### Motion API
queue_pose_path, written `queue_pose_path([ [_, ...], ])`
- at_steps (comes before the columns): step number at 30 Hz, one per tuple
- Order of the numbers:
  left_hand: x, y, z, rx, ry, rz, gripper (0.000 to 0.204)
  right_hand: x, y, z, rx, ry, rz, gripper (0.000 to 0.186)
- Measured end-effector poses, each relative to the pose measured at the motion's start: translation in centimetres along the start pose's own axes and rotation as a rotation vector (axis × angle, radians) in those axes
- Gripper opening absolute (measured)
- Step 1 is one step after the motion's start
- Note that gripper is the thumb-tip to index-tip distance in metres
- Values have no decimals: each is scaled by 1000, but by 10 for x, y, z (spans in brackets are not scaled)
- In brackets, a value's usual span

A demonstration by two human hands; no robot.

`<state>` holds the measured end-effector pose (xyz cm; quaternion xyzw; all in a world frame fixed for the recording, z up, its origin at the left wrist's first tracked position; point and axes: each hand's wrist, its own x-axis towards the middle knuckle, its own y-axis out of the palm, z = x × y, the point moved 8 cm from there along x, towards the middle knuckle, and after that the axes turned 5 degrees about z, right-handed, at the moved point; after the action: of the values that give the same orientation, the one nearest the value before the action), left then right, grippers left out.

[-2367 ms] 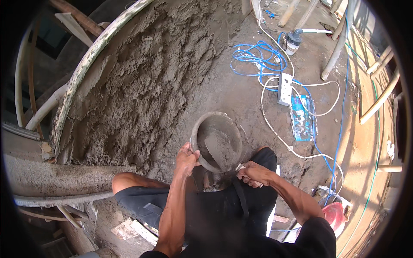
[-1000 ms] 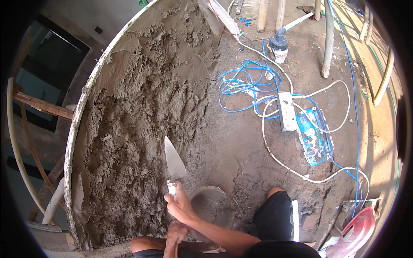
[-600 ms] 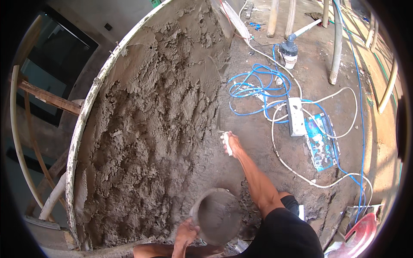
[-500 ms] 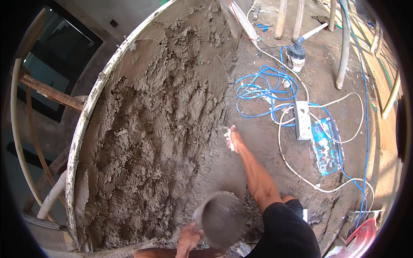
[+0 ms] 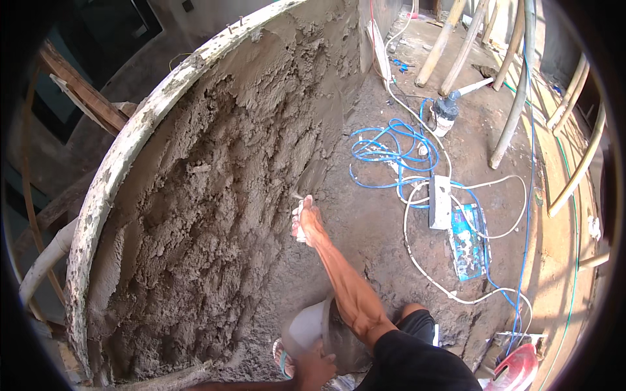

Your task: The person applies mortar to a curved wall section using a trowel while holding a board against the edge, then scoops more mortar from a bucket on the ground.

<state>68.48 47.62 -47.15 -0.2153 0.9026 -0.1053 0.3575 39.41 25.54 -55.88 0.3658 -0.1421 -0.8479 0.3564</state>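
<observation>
My right hand (image 5: 306, 218) grips the pale handle of a trowel (image 5: 298, 225), its arm stretched forward over rough wet mortar (image 5: 222, 195) inside a curved, pale-rimmed form (image 5: 111, 176). The trowel's blade lies against the mortar beyond the fist and is hard to make out. Low in the view, my left hand (image 5: 316, 365) grips a round bucket (image 5: 303, 326), now showing its grey outer side, tilted, and partly behind my right forearm. A sandalled foot shows at the bucket's left side.
To the right lie looped blue hoses (image 5: 391, 150), white cables, a white power strip (image 5: 440, 202), a crumpled blue bag (image 5: 468, 251) and a pump-like cylinder (image 5: 443, 117). Leaning poles (image 5: 508, 130) stand behind and right. A red plastic object (image 5: 515, 365) sits low right; timber (image 5: 85, 91) crosses at upper left.
My right hand has gone from the bucket out to the mortar with the trowel, lately shifting a little leftward along it. The bucket, still in my left hand, has tipped over to show its outer side.
</observation>
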Motion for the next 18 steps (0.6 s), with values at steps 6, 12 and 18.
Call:
queue_pose_path([
  [6,-28,-89,-29,321,-348,-225,37,-113,58,-31,35,87,235,63],
  [12,-20,-100,8,378,-295,-331,33,-42,-58,-24,100,135,174,64],
  [18,-21,-87,27,218,-505,-163,54,106,-98,16,270,134,97,62],
])
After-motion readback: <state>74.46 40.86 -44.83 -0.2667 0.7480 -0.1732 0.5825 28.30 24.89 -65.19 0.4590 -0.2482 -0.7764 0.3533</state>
